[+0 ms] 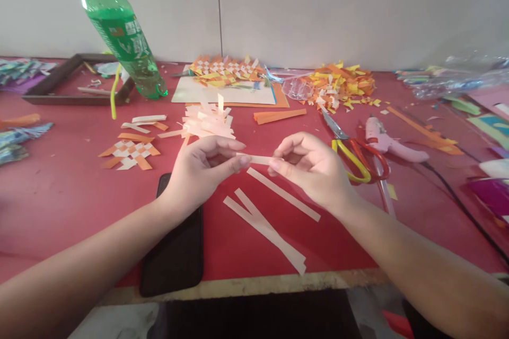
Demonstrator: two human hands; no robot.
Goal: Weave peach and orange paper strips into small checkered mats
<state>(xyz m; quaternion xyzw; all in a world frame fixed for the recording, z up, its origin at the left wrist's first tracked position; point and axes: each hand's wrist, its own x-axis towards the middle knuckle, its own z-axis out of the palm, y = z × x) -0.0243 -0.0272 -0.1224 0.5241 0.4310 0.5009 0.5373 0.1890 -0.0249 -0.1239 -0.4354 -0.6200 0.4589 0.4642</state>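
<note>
A short pale paper strip point(259, 160) is stretched level between my two hands above the red table. My left hand point(202, 167) pinches its left end between thumb and fingers. At its right end, my right hand point(314, 169) grips it the same way. Just below my hands lies one long pale strip point(284, 194), slanting down to the right. Two more pale strips point(266, 230) overlap nearer the table's front edge. Behind my left hand is a pile of pale paper pieces point(209, 119).
A black phone point(175, 254) lies under my left wrist. Scissors point(353, 151) and a pink glue gun point(393, 143) are on the right. A green bottle point(127, 37), a dark frame point(63, 99), a small woven piece point(131, 152) and orange scraps point(342, 85) lie farther back.
</note>
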